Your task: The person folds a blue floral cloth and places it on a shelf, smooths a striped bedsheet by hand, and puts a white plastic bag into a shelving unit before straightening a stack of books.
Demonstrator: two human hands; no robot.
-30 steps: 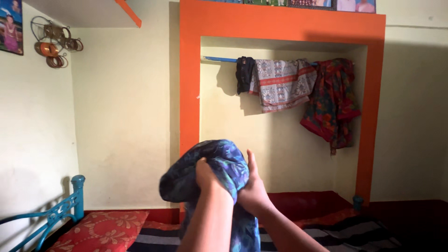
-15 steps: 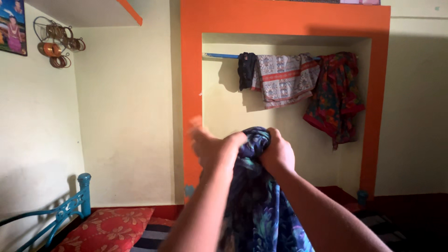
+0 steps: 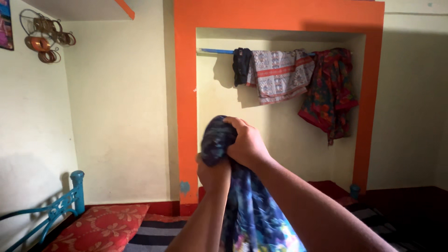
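The cream wall point(image 3: 116, 116) fills most of the view. Set into it, from 12 o'clock down to 5 o'clock, is a recessed niche framed by a broad orange surround point(image 3: 185, 116). A blue rail point(image 3: 214, 51) crosses the top of the niche. Three cloths hang on it, side by side: a small dark cloth point(image 3: 241, 65), a pale patterned cloth with red bands point(image 3: 280, 74) just beside it, and a red floral garment point(image 3: 329, 91) at 2 o'clock, which hangs lowest.

The bed point(image 3: 154, 233) lies along the lower edge, covered in dark and grey stripes. A red floral pillow point(image 3: 88, 228) rests on it at 7 o'clock, against a blue metal headboard point(image 3: 56, 210). A wire rack of bangles point(image 3: 42, 35) is fixed to the wall at 10 o'clock.

At centre, a dark blue floral cloth point(image 3: 252, 205) is held up in front of the niche; its bunched top sits level with the surround's inner edge and the rest drapes down toward 6 o'clock. Both hands are clamped on it. The right hand point(image 3: 245, 142) grips the bunched top from above. The left hand point(image 3: 212, 175) is closed on the cloth just below, touching the right.
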